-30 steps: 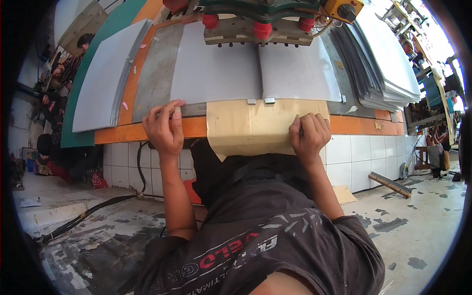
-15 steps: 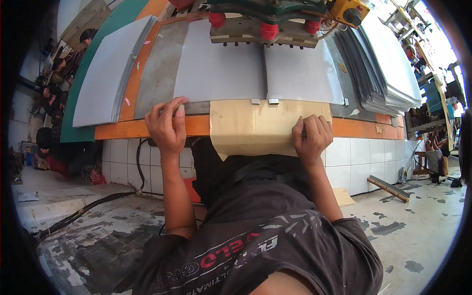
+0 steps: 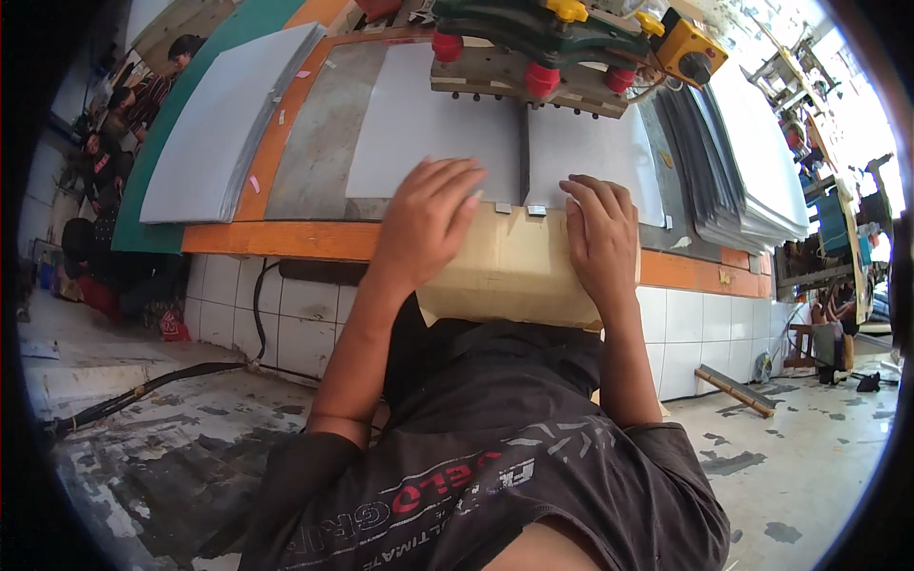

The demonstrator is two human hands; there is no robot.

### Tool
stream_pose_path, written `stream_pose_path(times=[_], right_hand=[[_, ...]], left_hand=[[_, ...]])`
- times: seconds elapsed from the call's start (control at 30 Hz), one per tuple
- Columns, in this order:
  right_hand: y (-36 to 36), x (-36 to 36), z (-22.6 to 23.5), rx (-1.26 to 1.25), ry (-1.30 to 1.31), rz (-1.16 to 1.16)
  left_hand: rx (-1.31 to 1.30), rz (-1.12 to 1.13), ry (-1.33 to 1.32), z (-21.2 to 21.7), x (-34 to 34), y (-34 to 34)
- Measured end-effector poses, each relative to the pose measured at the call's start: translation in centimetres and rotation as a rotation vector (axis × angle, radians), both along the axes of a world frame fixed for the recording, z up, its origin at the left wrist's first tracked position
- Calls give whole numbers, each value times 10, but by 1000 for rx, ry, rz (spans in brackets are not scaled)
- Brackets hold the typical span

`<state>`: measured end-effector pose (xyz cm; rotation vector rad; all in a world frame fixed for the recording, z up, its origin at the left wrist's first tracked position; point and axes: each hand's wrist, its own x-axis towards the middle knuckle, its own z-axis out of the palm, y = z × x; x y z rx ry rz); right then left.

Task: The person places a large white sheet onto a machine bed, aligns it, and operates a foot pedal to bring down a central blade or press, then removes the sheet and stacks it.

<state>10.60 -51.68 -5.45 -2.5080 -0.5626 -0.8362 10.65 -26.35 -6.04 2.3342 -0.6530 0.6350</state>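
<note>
Both my hands are over the near edge of a grey-white sheet (image 3: 433, 133) lying on a metal plate (image 3: 319, 152). My left hand (image 3: 428, 219) is open, its fingers stretched forward over the sheet's edge, at the left side of a tan board (image 3: 514, 271). My right hand (image 3: 602, 228) is also open, fingers forward and slightly bent, over the board's right side. Whether the fingertips press on the sheet cannot be told. Between the hands sit two small metal pieces, a left one (image 3: 503, 208) and a right one (image 3: 536, 210), beside a dark strip (image 3: 525, 157) running through the sheet.
A green machine head (image 3: 543, 38) with red knobs overhangs the sheet's far part. A yellow box (image 3: 687, 52) with a black knob is on its right. Paper stacks stand left (image 3: 228, 124) and right (image 3: 757, 162). The orange table edge (image 3: 286, 240) faces me. People sit far left.
My left hand has moved right, onto the sheet's near edge beside the board. My right hand has opened from a closed shape and reached forward. The view has shifted slightly.
</note>
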Motion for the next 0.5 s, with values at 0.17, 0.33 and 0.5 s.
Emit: stream_pose_path(times=[0.17,0.33,0.5], right_hand=[[4,2,-7,-55,100,-1],[4,3,-6,-82,111,-25],[5,2,-6,-90,130,-34]], left_hand=[[73,12,34,-13,9,-14],[96,25,44,-16,9,-15],[89,28,52,-18,9,-15]])
